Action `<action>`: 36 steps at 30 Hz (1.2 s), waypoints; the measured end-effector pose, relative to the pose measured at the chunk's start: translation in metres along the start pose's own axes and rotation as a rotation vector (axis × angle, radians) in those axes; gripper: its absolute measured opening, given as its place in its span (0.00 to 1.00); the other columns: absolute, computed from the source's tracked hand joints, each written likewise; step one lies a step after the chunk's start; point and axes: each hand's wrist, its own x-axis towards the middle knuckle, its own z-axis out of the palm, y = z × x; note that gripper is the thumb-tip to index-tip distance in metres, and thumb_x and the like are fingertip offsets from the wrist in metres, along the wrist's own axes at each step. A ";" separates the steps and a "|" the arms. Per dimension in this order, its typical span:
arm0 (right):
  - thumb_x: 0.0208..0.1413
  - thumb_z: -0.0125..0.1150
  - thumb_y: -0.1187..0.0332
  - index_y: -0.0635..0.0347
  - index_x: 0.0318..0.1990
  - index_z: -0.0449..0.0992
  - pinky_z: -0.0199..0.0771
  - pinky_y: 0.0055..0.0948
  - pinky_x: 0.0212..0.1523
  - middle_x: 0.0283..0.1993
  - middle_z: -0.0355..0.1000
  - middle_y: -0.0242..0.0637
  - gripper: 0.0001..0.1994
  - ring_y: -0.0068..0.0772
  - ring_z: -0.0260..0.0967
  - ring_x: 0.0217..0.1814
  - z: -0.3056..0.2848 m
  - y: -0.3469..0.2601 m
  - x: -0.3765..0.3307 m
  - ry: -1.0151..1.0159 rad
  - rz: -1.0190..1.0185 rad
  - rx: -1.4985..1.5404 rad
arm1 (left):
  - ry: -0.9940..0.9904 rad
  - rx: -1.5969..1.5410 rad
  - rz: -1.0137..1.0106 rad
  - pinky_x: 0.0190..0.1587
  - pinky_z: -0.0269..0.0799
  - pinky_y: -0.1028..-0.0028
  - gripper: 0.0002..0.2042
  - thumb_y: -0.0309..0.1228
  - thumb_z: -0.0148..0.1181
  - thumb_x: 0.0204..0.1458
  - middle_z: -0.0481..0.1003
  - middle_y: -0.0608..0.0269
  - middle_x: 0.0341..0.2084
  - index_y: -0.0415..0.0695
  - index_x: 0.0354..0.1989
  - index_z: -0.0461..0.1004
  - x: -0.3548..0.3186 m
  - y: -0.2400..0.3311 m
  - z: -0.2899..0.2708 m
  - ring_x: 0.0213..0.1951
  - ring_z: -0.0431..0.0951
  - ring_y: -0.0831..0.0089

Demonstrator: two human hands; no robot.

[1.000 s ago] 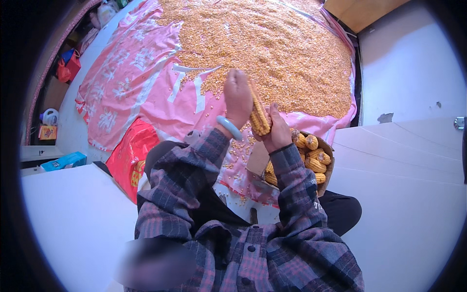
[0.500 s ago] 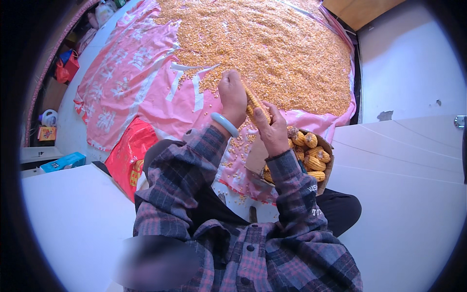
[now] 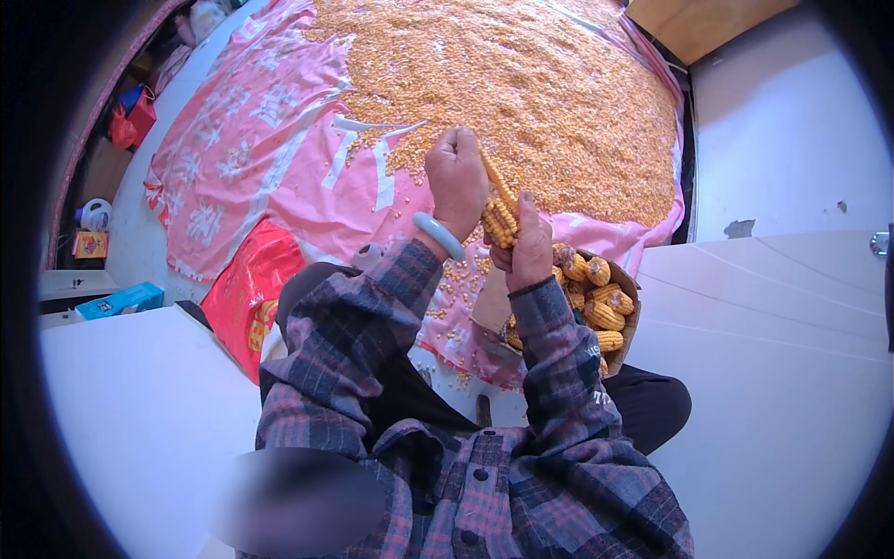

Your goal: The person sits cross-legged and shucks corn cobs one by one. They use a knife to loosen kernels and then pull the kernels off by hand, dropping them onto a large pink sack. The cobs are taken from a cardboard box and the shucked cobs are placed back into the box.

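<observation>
A yellow corn cob (image 3: 499, 222) slants between my hands, with kernels thick on its near end and a narrower strip along its upper edge. My right hand (image 3: 531, 247) is wrapped round the near end, thumb pointing up. Closed in a fist, my left hand (image 3: 456, 184) presses against the cob's left side; its fingertips are hidden. A pale bangle (image 3: 439, 237) circles my left wrist. Just right of my right forearm, a cardboard box (image 3: 491, 300) holds several corn cobs (image 3: 605, 315), partly covered by my sleeve.
Loose corn kernels (image 3: 521, 102) spread widely over a pink cloth (image 3: 279, 177) ahead. At left lie a red plastic bag (image 3: 247, 289) and a blue packet (image 3: 121, 301). White panels (image 3: 764, 345) flank me, and a wooden board (image 3: 703, 23) stands at the far right.
The cob has turned, so its near end shows more kernels. My right hand has rotated more upright, and my left fist has shifted slightly right.
</observation>
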 end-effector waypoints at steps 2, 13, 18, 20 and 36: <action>0.58 0.42 0.44 0.62 0.31 0.70 0.42 0.17 0.07 0.15 0.64 0.34 0.25 0.17 0.46 0.06 0.001 -0.001 0.000 -0.026 0.002 0.020 | -0.002 0.004 0.008 0.21 0.54 0.71 0.16 0.31 0.44 0.56 0.57 0.68 0.12 0.37 0.17 0.60 0.000 0.001 -0.001 0.19 0.55 0.81; 0.62 0.39 0.48 0.63 0.37 0.68 0.46 0.18 0.08 0.21 0.64 0.35 0.23 0.19 0.54 0.12 -0.006 0.002 -0.007 -0.107 0.059 0.077 | 0.137 -0.058 -0.049 0.21 0.53 0.72 0.17 0.33 0.44 0.56 0.58 0.69 0.12 0.37 0.18 0.62 0.011 -0.007 -0.003 0.19 0.54 0.81; 0.63 0.37 0.51 0.60 0.37 0.67 0.46 0.18 0.08 0.22 0.67 0.37 0.21 0.19 0.53 0.10 -0.004 0.015 0.001 -0.076 0.044 0.289 | 0.153 -0.114 -0.073 0.21 0.52 0.72 0.16 0.33 0.44 0.57 0.56 0.69 0.12 0.37 0.18 0.61 0.015 -0.016 -0.003 0.19 0.53 0.81; 0.62 0.38 0.50 0.59 0.37 0.65 0.45 0.18 0.08 0.22 0.67 0.37 0.20 0.18 0.52 0.09 -0.004 0.010 -0.001 -0.096 0.035 0.281 | 0.165 -0.077 -0.036 0.21 0.52 0.72 0.16 0.33 0.44 0.57 0.57 0.69 0.12 0.37 0.18 0.61 0.016 -0.016 -0.005 0.19 0.53 0.81; 0.60 0.42 0.47 0.64 0.38 0.70 0.56 0.16 0.13 0.20 0.64 0.28 0.24 0.16 0.59 0.16 -0.003 0.005 0.012 -0.109 -0.320 -0.331 | 0.018 -0.002 -0.003 0.21 0.53 0.72 0.16 0.32 0.44 0.57 0.58 0.69 0.12 0.38 0.18 0.61 0.004 -0.009 -0.003 0.19 0.54 0.82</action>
